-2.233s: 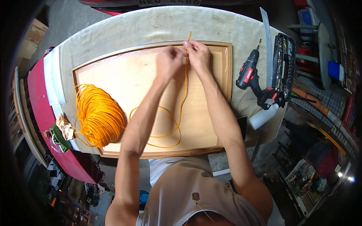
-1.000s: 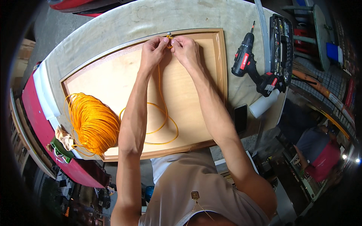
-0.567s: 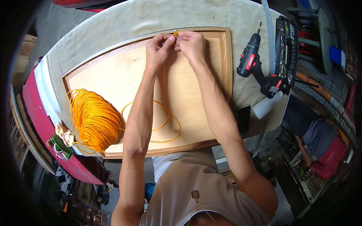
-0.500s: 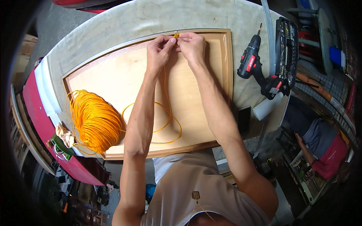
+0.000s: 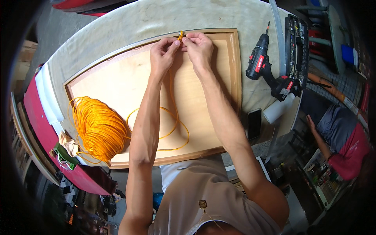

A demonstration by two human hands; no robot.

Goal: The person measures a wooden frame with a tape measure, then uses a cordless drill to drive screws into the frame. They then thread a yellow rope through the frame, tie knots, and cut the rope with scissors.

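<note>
Workshop setting. A worn, stained worktable (image 5: 129, 23) is carrying a framed wooden panel (image 5: 235, 78). At 2 o'clock a cordless drill (image 5: 263, 66) is lying beside an open bit case (image 5: 296, 47). A cord coil (image 5: 98, 127) is sitting at 9 o'clock. Cluttered shelving (image 5: 325, 180) and another person (image 5: 340, 137) are showing at 4 o'clock.

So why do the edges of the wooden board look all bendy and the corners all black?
Head view: the fisheye lens curves the wooden frame and table and leaves dark corners; daylight is even, with soft shadows beneath the forearms; both hands, left hand and right hand, look sharp on the orange cord.
</note>
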